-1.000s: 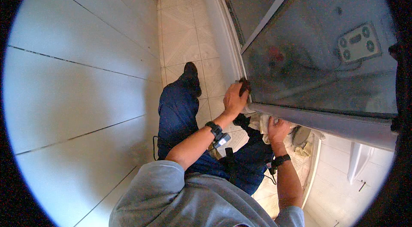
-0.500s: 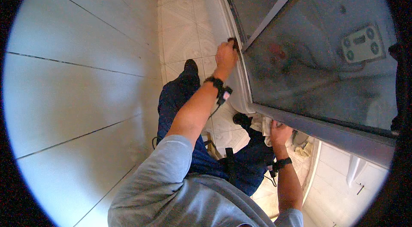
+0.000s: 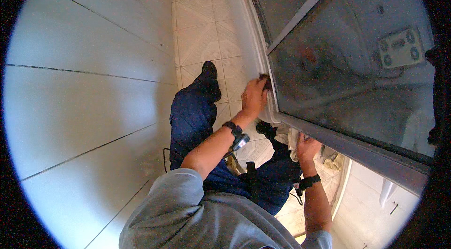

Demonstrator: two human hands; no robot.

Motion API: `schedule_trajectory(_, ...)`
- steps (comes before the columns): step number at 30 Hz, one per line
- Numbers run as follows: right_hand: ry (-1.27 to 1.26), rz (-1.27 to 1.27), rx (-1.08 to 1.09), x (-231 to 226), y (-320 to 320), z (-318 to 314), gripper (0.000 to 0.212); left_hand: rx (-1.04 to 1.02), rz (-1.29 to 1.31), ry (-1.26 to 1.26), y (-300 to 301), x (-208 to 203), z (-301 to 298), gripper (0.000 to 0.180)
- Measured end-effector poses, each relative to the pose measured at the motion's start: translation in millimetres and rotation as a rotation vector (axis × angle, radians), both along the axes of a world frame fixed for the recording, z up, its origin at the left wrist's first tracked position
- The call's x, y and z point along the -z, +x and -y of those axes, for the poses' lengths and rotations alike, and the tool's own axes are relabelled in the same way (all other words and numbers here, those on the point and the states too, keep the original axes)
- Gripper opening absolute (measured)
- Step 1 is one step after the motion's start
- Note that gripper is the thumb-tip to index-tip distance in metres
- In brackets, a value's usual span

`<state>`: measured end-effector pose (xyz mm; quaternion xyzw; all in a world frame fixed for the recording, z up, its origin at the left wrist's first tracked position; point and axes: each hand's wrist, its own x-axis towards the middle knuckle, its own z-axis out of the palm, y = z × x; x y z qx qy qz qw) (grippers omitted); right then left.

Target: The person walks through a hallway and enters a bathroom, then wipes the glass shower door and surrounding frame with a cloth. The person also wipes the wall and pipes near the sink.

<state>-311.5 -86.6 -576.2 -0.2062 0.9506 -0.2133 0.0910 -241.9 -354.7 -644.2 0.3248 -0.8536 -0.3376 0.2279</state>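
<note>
My left hand (image 3: 254, 97) is closed around a small dark brown pad (image 3: 266, 81). It presses this against the white rim (image 3: 261, 56) below the sliding glass panels. The pad's exact kind is unclear, as my fingers cover part of it. Lower right, my right hand (image 3: 307, 147) has its fingers curled beside the enclosure's grey frame (image 3: 347, 142). A crumpled whitish cloth (image 3: 292, 142) is next to those fingers; whether they grip it, the frame or something else is hidden.
Glass panels (image 3: 338, 70) in grey frames fill the upper right. Behind them is a pale panel with round discs (image 3: 400, 49). White tiled wall (image 3: 89, 89) rises at left, along a narrow tiled floor (image 3: 197, 23). Yellowish crumpled material (image 3: 334, 160) lies right of my right hand.
My left hand has slid down along the white rim toward me, carrying the brown pad. My right hand has stayed nearly in place.
</note>
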Motion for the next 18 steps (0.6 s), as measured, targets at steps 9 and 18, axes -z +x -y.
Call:
schedule_trajectory(9, -0.009, -0.029, 0.013, 2, -1, 5, 0.046, -0.237, 0.019, -0.062, -82, 9, 119, 0.039)
schedule_trajectory(18, 0.039, -0.067, -0.027, 3, -2, 3, 0.047, -0.019, 0.115, -0.024, 4, -9, -9, 0.047)
